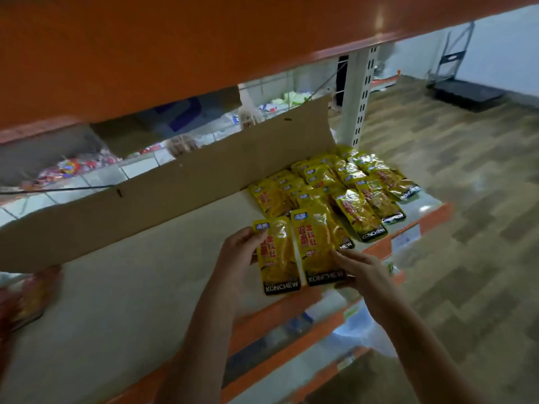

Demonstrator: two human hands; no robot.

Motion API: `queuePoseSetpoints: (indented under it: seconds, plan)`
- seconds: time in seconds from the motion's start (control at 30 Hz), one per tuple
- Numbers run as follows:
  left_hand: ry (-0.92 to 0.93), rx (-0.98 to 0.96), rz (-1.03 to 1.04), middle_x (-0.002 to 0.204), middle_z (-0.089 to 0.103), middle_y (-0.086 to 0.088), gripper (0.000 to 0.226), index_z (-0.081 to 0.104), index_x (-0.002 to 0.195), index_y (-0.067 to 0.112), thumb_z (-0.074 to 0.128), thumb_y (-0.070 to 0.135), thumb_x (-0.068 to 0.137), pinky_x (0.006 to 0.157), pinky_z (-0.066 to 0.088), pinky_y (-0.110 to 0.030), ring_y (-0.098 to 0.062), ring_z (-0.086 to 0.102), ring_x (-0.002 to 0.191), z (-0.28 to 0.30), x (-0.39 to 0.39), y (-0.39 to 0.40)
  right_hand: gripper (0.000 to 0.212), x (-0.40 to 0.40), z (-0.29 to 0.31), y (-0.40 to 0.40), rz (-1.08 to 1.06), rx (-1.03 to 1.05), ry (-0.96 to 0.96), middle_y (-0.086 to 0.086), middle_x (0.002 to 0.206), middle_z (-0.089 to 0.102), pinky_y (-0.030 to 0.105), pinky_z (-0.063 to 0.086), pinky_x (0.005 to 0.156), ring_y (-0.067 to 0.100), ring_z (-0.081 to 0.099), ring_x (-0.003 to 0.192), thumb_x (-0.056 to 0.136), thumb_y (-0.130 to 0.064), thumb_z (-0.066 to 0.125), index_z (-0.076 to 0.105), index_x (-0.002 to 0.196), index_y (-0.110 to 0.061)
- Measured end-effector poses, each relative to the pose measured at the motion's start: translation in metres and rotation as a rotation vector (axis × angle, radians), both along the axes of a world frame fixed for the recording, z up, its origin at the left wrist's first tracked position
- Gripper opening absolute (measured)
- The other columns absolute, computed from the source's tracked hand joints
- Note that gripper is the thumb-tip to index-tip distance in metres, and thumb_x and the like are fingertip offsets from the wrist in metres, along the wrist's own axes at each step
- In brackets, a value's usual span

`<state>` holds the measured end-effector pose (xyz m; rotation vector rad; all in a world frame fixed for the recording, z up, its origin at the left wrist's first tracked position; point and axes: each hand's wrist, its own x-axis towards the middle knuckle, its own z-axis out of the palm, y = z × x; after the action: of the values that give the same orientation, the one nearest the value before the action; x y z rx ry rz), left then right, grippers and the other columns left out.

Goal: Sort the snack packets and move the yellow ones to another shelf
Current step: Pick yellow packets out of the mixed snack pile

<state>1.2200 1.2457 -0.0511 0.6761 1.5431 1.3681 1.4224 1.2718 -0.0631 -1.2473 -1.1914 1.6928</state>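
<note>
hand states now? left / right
Left hand: pinching the left yellow packet.
Right hand: fingers on the right yellow packet; grip unclear.
</note>
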Motion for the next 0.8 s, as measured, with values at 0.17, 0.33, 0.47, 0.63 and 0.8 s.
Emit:
queuePoseSetpoints:
  seconds: [0.17, 0.33, 0.47, 0.63, 0.8]
  plan:
    - [0.05, 0.007, 0.032, 0.081, 0.065, -0.011, 0.016, 0.069, 0.081, 0.01, 0.058, 0.015, 0.092, 0.073, 0.055, -0.037, -0.024, 0.063, 0.078, -0.014, -0.019, 0.043, 0.016, -0.014, 0.005, 0.041, 0.024, 0.036, -0.103, 0.005, 0.07, 0.063, 0.021, 0.036, 0.046, 0.013, 0.05, 0.054, 0.09, -0.006, 0.057, 0.07, 0.082, -0.008]
    - [0.069, -0.021, 0.005, 0.086, 0.067, -0.011, 0.019, 0.066, 0.1, 0.003, 0.051, 0.013, 0.096, 0.071, 0.053, -0.023, -0.02, 0.064, 0.078, -0.017, -0.032, 0.077, 0.015, -0.023, 0.008, 0.064, 0.133, 0.133, -0.241, -0.004, 0.065, 0.066, 0.022, 0.038, 0.052, 0.012, 0.05, 0.059, 0.089, -0.01, 0.061, 0.074, 0.082, -0.015]
    - [0.045, -0.023, -0.01, 0.081, 0.066, -0.006, 0.015, 0.065, 0.099, 0.003, 0.052, 0.01, 0.095, 0.064, 0.054, -0.018, -0.012, 0.064, 0.068, -0.018, -0.041, 0.095, 0.017, -0.028, 0.008, 0.08, 0.255, 0.324, -0.455, -0.014, 0.04, 0.053, 0.013, 0.034, 0.044, -0.003, 0.043, 0.038, 0.089, -0.011, 0.061, 0.072, 0.077, -0.016]
    - [0.157, -0.005, 0.015, 0.08, 0.064, -0.006, 0.015, 0.065, 0.102, 0.0, 0.053, 0.006, 0.094, 0.056, 0.052, -0.013, -0.001, 0.063, 0.055, -0.021, -0.048, 0.109, 0.035, -0.038, 0.009, 0.098, 0.374, 0.522, -0.712, -0.005, 0.047, 0.043, 0.015, 0.029, 0.041, 0.003, 0.037, 0.038, 0.087, -0.015, 0.063, 0.048, 0.055, -0.016]
    - [0.276, -0.019, 0.111, 0.075, 0.062, 0.003, 0.008, 0.066, 0.095, 0.01, 0.061, 0.008, 0.089, 0.054, 0.046, -0.015, -0.008, 0.059, 0.064, -0.026, -0.048, 0.117, 0.043, -0.048, 0.007, 0.104, 0.395, 0.666, -0.854, -0.004, 0.054, 0.037, 0.025, 0.022, 0.047, 0.011, 0.031, 0.05, 0.087, -0.018, 0.061, 0.033, 0.054, -0.017]
